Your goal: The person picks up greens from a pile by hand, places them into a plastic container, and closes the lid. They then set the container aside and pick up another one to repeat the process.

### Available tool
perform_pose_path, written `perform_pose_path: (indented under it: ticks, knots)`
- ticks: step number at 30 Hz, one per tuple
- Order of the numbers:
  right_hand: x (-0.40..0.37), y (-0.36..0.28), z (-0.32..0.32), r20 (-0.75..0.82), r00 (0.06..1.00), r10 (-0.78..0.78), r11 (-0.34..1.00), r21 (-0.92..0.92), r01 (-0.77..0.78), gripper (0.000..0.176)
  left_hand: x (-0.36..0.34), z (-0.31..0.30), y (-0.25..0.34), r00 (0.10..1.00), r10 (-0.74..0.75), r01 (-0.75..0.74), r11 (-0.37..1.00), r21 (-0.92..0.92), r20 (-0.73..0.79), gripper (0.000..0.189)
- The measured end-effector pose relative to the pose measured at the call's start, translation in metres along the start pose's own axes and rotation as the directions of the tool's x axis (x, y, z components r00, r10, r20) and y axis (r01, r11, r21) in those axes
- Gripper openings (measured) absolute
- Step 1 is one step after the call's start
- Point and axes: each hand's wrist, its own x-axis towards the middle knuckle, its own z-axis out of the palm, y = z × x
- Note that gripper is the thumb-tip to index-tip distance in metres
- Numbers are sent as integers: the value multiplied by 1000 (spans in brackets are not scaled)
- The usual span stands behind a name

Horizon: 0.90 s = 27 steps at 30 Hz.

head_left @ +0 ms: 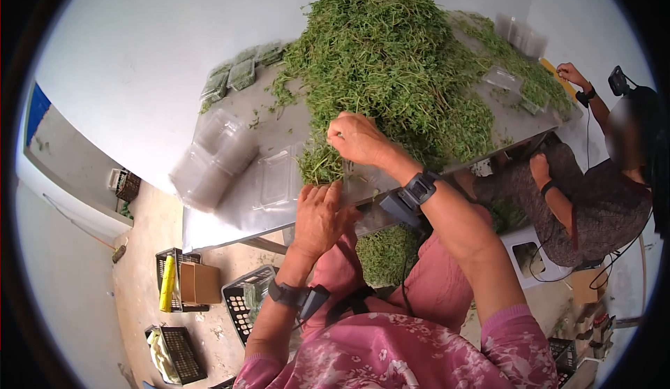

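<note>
A large heap of green leafy sprigs [384, 54] covers the middle of the metal table. At its near left edge, a clear plastic box holds a small bunch of greens [321, 166]; its transparent lid [277, 178] lies folded out to the left. My left hand [319, 218] rests at the near side of this box, fingers forward over its edge and thumb apart to the right. Just above the box, against the heap, is my right hand [357, 140]. Its fingers are curled closed, and whatever they hold is hidden.
Stacked clear boxes [216, 155] stand left on the metal table [279, 137]. Filled boxes [241, 75] sit behind them. Black crates [248, 295] are on the floor. At right, a co-worker [593, 193] sits by the table. More greens [386, 256] lie below, between my knees.
</note>
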Motion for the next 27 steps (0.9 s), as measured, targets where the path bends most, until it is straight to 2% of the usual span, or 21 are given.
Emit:
perform_pose_path:
  ticks: [1,4,6,7,10,13,17,23,27]
  knots:
    - [0,2,-8,-66,997,26,999,36,-24,13,0,0,1,999,15,-14,1000,19,-30,49]
    - [5,18,-22,-107,990,92,996,23,-90,12,1,-5,5,993,28,-22,998,53,-113,52]
    - [2,25,-25,-63,989,136,991,17,-136,11,7,-10,6,987,-3,10,999,39,-160,54]
    - [0,28,-25,-41,987,158,987,13,-157,10,10,-11,5,990,-58,64,997,42,-128,55]
    - [-4,32,-23,15,985,171,985,-7,-171,10,28,-13,2,981,-1,14,998,63,-192,53]
    - [-5,31,-26,69,974,216,972,-105,-208,10,30,1,-13,995,-98,98,995,31,-3,52]
    - [-2,24,-44,166,926,339,912,-298,-280,13,36,-5,-18,967,-159,164,986,-11,199,64]
    - [-11,16,-41,326,836,442,825,-514,-236,20,35,-6,-20,957,-163,164,986,18,240,66]
    - [-18,16,-29,317,847,426,819,-533,-212,18,30,-2,-24,967,-151,148,989,28,204,68]
